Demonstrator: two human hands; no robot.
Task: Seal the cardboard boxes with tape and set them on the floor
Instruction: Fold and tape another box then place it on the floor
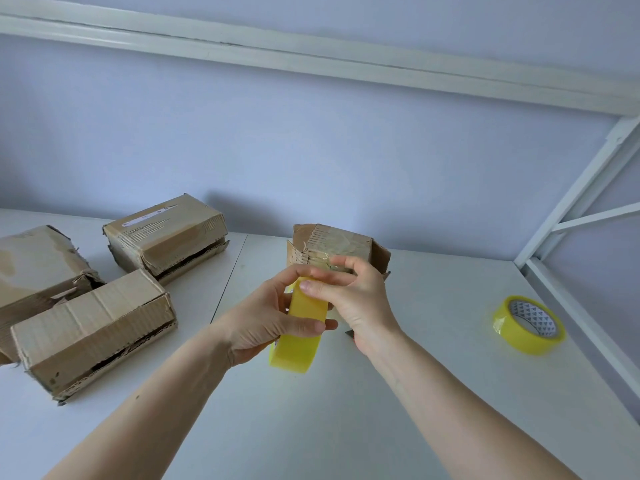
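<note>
The left hand [266, 317] grips a roll of yellow tape [298, 337] held on its edge above the white worktop [346, 410], thumb across the outer face. The right hand [356, 296] pinches the top of the same roll with its fingertips. Just behind the hands stands a small cardboard box [346, 244] with clear tape over its top. Three more worn cardboard boxes lie at the left: one far [166, 233], one near [90, 327], and one at the edge [34, 265]. A second tape roll [530, 323] lies flat at the right, well apart, near a white metal frame [571, 209].
</note>
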